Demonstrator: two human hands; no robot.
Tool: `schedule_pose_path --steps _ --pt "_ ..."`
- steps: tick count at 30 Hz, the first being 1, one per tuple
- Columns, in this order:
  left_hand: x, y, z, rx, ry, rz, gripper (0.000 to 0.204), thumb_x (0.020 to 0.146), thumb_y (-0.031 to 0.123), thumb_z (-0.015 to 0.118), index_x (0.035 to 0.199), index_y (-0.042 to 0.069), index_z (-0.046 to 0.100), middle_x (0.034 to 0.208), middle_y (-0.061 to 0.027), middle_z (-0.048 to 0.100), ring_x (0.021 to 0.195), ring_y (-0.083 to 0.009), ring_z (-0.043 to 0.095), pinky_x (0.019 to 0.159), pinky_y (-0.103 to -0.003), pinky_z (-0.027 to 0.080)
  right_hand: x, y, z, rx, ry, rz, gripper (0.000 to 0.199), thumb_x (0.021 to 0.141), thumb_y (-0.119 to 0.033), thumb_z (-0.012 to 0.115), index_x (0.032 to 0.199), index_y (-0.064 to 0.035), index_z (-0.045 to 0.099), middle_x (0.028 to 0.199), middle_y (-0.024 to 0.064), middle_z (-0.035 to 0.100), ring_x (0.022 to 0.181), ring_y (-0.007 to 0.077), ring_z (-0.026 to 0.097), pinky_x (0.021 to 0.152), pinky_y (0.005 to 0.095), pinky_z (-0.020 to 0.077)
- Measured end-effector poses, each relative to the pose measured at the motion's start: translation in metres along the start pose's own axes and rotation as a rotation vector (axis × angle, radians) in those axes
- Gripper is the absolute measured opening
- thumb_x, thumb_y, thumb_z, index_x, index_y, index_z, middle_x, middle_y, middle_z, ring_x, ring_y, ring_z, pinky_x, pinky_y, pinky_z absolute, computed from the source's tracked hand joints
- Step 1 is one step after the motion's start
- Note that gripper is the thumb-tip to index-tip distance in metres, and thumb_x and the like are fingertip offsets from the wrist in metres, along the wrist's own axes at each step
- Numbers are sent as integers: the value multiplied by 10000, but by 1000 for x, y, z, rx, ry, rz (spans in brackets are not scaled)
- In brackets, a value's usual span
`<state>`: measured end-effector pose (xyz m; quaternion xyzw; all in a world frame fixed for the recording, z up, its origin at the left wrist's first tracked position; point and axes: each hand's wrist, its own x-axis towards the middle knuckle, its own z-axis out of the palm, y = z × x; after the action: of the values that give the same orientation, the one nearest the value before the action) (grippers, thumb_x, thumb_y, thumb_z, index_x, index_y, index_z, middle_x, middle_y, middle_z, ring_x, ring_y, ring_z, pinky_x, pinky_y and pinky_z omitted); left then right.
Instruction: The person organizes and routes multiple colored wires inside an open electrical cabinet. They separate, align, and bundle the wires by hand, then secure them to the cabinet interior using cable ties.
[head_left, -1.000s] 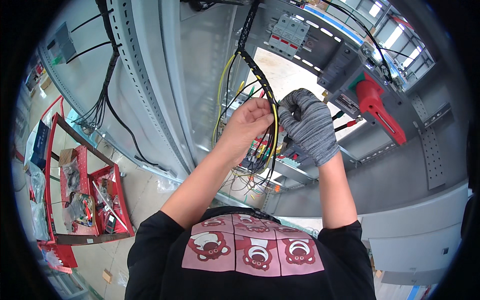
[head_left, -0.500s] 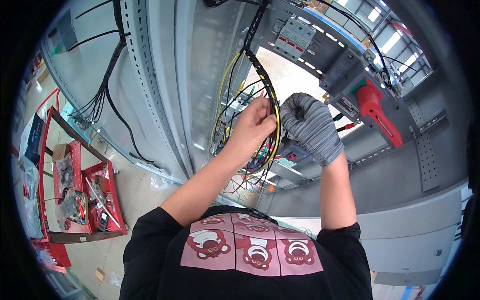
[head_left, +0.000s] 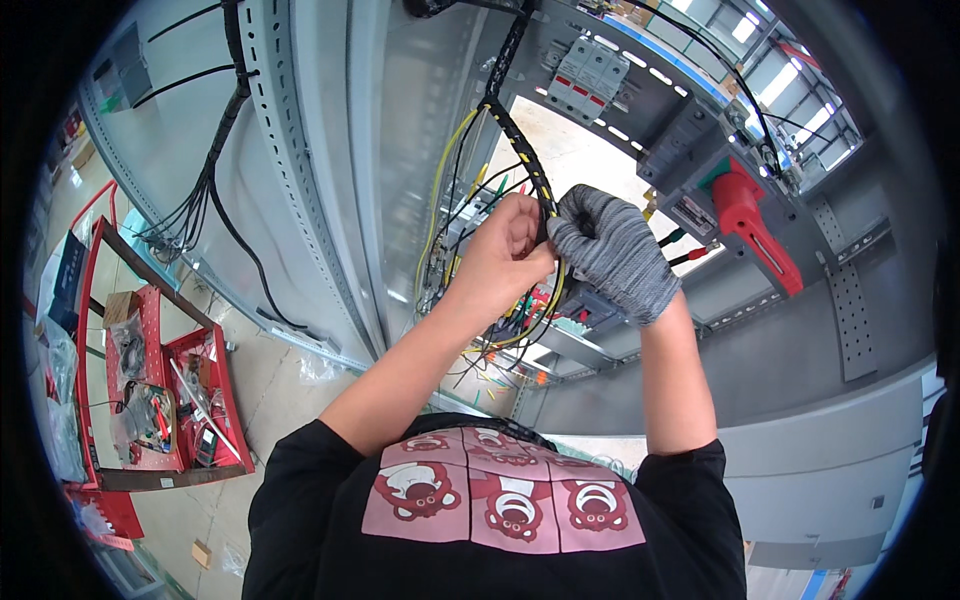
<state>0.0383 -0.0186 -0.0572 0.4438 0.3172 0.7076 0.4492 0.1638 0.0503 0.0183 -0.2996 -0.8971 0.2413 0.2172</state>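
Note:
A black-wrapped wire bundle (head_left: 521,142), with yellow showing through its wrap, hangs down in front of me inside a grey metal cabinet. My bare left hand (head_left: 506,250) is closed around it, fingers curled at its left side. From the right, my right hand (head_left: 617,248), in a grey knitted glove, pinches the same bundle with thumb and forefinger. The two hands nearly touch there, and the fingertips hide the exact spot they grip. Below them, loose black and yellow wires (head_left: 522,335) fan out. A separate yellow wire (head_left: 440,190) curves down on the left.
A red rotary handle (head_left: 750,220) juts from a switch at the right. Fuse holders (head_left: 588,78) sit on the rail above. Another black harness (head_left: 217,150) hangs along the left panel. A red tool cart (head_left: 160,390) stands on the floor at far left.
My right hand has moved slightly left and down, and its fingers now meet the bundle beside my left hand. The left hand stays nearly in place.

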Motion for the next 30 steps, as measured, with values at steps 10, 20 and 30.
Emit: schedule_pose_path --steps 10,20,30 --pt "-2 -8 -6 293 53 106 329 762 -58 506 1075 -6 418 789 -105 579 752 -146 557 719 -268 446 5 2 2 190 -56 83 134 786 -105 616 801 -1 532 654 33 506 602 107 439 576 271 426" --pt "-9 8 -2 530 91 110 286 854 -42 469 1124 -7 383 801 -108 619 725 -152 578 720 -286 453 7 7 5 176 -44 55 99 794 -90 562 851 -9 560 681 -4 537 607 50 465 551 231 425" --pt "-12 18 -6 597 60 126 273 871 1 494 1116 4 375 839 -159 601 712 -249 594 664 -336 455 9 7 6 245 -135 89 168 753 -104 597 878 3 566 671 4 514 622 67 449 564 247 419"
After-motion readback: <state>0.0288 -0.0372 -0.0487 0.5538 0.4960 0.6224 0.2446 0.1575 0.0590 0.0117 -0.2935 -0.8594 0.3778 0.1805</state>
